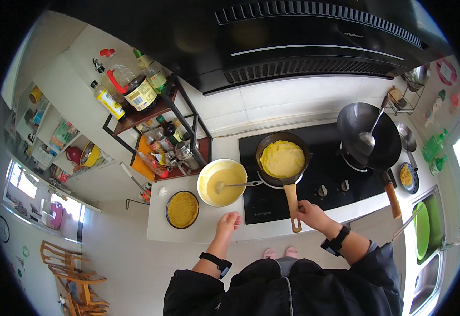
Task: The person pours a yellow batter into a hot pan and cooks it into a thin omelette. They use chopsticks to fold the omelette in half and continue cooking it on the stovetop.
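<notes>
My right hand [312, 213] grips the wooden handle [292, 201] of a small frying pan near its end. A pale yellow pancake [282, 158] with uneven edges lies in the dark pan [262, 144], which rests on the left burner. My left hand [228, 221] holds nothing, fingers loosely curled, just below a white bowl [203, 193]. Yellow batter [230, 179] fills part of that bowl, and a metal ladle [241, 184] leans in it with its handle over the right rim. Left of the bowl, a dark-rimmed plate [169, 219] bears a flat yellow pancake [182, 209].
A wok [348, 122] with a metal ladle [368, 139] inside sits on the right burner, its wooden handle [393, 200] jutting forward. A range hood [293, 43] hangs above. Bottles fill the rack [204, 152] at left. A patterned plate [414, 179] stands near the sink [435, 247].
</notes>
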{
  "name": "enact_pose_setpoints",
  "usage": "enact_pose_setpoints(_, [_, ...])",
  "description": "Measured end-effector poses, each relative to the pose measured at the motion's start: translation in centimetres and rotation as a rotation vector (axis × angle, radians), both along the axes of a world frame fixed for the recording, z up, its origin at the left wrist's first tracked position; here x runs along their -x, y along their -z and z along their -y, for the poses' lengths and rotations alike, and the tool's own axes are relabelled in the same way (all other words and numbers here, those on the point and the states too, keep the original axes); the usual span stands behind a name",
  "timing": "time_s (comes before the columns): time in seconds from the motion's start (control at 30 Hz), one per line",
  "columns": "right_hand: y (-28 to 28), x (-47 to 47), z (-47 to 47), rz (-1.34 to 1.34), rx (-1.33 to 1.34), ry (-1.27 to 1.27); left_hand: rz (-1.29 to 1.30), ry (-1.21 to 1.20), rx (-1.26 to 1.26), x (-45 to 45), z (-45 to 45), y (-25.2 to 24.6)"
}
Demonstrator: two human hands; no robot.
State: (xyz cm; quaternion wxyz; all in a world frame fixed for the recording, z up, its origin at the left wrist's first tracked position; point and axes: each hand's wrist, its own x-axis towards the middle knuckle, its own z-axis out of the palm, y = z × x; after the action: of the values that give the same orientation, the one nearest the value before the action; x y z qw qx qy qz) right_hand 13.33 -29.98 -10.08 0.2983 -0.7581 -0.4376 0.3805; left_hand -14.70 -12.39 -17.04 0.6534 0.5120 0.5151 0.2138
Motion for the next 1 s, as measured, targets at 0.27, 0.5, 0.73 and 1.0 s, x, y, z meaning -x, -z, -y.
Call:
enact_pose_setpoints(0.27, [-2.5,1.5,2.3,0.424,-0.248,-0.044,-0.029,-0.086,0.041,-0.3,-1.2,0.0])
enact_pose_setpoints(0.5, [-4.6,3.2,-4.7,0.979,-0.551,-0.35,-0.019,-0.064,0.024,-0.8,-2.3,0.7])
enact_pose_setpoints(0.73, [-1.7,5.6,-15.8,1.364,-0.297,-0.651,0.043,-0.088,0.034,-0.3,0.3,0.7])
enact_pose_setpoints(1.0, [-2.0,5.7,-18.7,1.117,-0.494,-0.609,0.066,-0.211,0.035,3.8,1.3,-0.5])
